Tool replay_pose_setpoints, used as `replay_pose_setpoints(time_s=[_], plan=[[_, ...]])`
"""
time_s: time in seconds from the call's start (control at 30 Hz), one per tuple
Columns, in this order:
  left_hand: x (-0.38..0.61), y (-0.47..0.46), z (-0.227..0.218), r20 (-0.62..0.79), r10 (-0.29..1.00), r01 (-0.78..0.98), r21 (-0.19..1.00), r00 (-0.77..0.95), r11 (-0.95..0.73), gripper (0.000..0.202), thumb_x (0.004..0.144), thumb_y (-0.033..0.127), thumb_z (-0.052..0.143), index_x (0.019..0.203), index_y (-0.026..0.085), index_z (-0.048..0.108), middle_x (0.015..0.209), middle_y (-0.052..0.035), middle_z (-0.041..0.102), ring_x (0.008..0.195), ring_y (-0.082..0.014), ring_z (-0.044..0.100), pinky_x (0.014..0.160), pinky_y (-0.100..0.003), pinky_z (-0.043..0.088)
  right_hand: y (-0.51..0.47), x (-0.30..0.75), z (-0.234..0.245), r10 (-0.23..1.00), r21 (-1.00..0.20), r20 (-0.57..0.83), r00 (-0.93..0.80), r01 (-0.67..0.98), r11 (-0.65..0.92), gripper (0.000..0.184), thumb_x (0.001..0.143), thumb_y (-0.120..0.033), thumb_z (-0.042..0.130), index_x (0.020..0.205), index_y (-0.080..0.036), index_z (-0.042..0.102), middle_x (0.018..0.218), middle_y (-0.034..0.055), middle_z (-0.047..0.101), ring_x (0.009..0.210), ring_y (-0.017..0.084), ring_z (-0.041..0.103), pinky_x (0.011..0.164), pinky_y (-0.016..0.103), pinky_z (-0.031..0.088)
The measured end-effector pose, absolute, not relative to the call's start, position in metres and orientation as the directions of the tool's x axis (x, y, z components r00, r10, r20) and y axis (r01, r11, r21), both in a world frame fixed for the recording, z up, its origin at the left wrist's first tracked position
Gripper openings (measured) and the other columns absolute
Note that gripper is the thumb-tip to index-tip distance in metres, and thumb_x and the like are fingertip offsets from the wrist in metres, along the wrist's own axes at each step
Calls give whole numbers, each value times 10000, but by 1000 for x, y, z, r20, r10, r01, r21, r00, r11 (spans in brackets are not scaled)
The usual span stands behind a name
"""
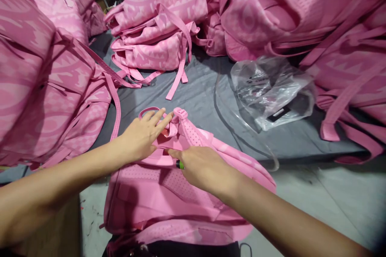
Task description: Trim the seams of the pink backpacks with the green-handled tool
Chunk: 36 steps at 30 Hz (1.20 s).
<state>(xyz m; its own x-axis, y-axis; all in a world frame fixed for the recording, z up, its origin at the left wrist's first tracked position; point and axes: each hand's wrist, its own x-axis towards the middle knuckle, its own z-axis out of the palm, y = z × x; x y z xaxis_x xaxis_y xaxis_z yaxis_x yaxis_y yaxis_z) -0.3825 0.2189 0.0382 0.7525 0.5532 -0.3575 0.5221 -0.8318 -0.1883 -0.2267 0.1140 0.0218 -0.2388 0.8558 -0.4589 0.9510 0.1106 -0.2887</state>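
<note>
Grey matte cloth (205,100) lies under heaped pink patterned backpacks (157,44). Near me, I see my left hand (140,138) resting flat, unclenched, on the pink perforated-mesh backpack (157,184); my right hand (202,168) grips a small green cylinder (180,164).

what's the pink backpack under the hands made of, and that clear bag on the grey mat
Pink backpack: looks like woven synthetic fabric, matte, with a perforated mesh back panel; tiny dot holes show. Clear crumpled bag: thin glossy plastic film, judging by wrinkles, glare and see-through look.

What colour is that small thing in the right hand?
Bright green: the small thing peeks out from the right hand. It shows in the head view.
</note>
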Motion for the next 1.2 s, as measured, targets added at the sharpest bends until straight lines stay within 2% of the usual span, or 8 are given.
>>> replay_pose_setpoints(time_s=[0.13,0.27,0.5,0.63,0.83,1.03,1.1,1.2], plan=[[-394,218,45,-384,622,615,-158,683,-772,1029,814,232,619,1573,219,-76,1669,-117,52,1452,-332,294,974,-413,508,108,-230,17,877,-310,-431,-211,948,75,667,804,-49,470,1403,-336,537,842,64,755,762,237,717,524,294,287],[-395,217,47,-380,610,615,-123,695,-779,1005,798,158,580,1575,236,-53,1663,-141,69,1379,-351,395,945,-416,515,107,-231,14,867,-345,-467,-171,939,-1,678,807,-78,486,1443,-313,502,891,83,757,769,242,710,554,290,335],[-407,228,45,-369,510,569,64,777,-820,958,853,223,570,1568,247,-67,1665,-104,98,1445,-292,314,1054,-398,440,103,-234,15,870,-609,-486,-81,745,-270,726,778,-105,495,1481,-283,458,918,34,754,723,166,668,628,251,425],[-404,219,44,-332,607,646,9,722,-764,871,873,202,544,1571,233,23,1660,-97,134,1426,-293,334,1037,-404,463,100,-241,14,864,-626,-497,-77,722,-296,724,792,-143,506,1494,-306,434,978,54,755,699,172,666,626,265,443],[-397,213,48,-391,615,649,-56,685,-759,1067,803,223,690,1569,259,-52,1665,-145,42,1437,-352,310,946,-401,524,97,-245,6,865,-601,-485,-127,767,-225,697,809,-113,506,1479,-299,459,1141,100,736,1027,254,685,829,352,489],[-402,214,48,-341,584,598,-75,737,-798,1124,751,309,767,1580,246,11,1655,-181,77,1464,-373,283,1009,-456,492,81,-241,21,937,-693,-337,-95,698,-179,682,775,-163,537,1447,-269,499,1104,75,747,938,237,697,776,318,497],[-402,214,44,-302,596,583,-143,744,-800,1114,714,265,793,1583,239,96,1650,-185,104,1477,-389,255,1042,-516,459,75,-225,29,971,-752,-238,-24,637,-169,560,807,-189,525,1362,-244,576,1047,53,754,850,193,693,735,275,492],[-400,214,35,-221,588,558,-188,778,-809,1058,694,221,799,1572,237,208,1642,-182,140,1478,-393,262,1040,-536,458,63,-175,27,939,-709,-131,318,632,-313,337,895,-281,468,1150,-195,672,873,37,744,713,157,668,666,243,487]])
